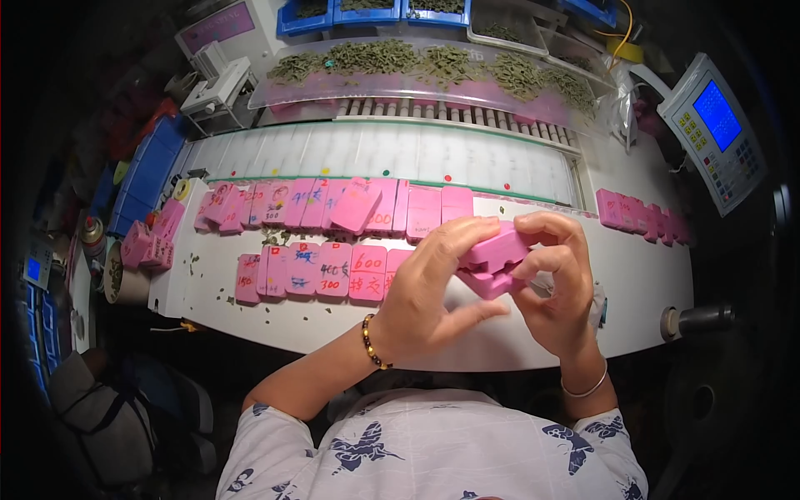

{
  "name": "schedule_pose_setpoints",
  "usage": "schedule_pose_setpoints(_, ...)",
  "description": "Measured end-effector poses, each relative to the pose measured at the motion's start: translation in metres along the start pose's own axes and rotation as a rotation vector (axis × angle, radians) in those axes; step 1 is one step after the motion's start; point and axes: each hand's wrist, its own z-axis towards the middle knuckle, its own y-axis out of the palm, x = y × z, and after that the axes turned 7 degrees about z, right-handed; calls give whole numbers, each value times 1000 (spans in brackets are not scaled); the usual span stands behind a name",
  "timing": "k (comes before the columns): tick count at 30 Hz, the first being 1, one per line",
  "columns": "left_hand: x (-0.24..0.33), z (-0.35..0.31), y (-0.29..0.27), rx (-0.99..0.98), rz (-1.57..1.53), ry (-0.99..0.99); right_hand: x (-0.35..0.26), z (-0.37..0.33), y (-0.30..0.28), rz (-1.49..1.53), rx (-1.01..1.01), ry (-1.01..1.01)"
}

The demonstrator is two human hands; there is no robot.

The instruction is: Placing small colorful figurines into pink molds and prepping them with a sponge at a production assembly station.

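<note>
Above the front of the white table (275, 317), a pink rubber mold (500, 250) is held between both hands, its two halves slightly parted along a notched edge. My left hand (429, 287) grips its left side, fingers over the top and thumb reaching out underneath. At its right side, my right hand (557, 279) pinches the mold with curled fingers and thumb. The mold's inside faces are hidden. Left of my hands, pink molds with handwritten marks stand in a back row (312, 204) and a front row (333, 271), partly covered by my left hand.
More pink molds (642, 215) line the table's right side, below a control panel with a blue screen (712, 117). A black cylindrical nozzle (704, 320) juts in at right. Behind the rows lie a white strip (367, 150), rollers (417, 110) and a clear tray (267, 93) of green pieces.
</note>
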Motion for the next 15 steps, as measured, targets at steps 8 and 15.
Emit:
schedule_pose_setpoints(8, -6, -14, 10, -35, -388, -354, 18, -12, 1, 806, 18, 460)
schedule_pose_setpoints(15, -24, -11, -10, -155, -926, -690, 22, -8, 6, 1135, 36, 721)
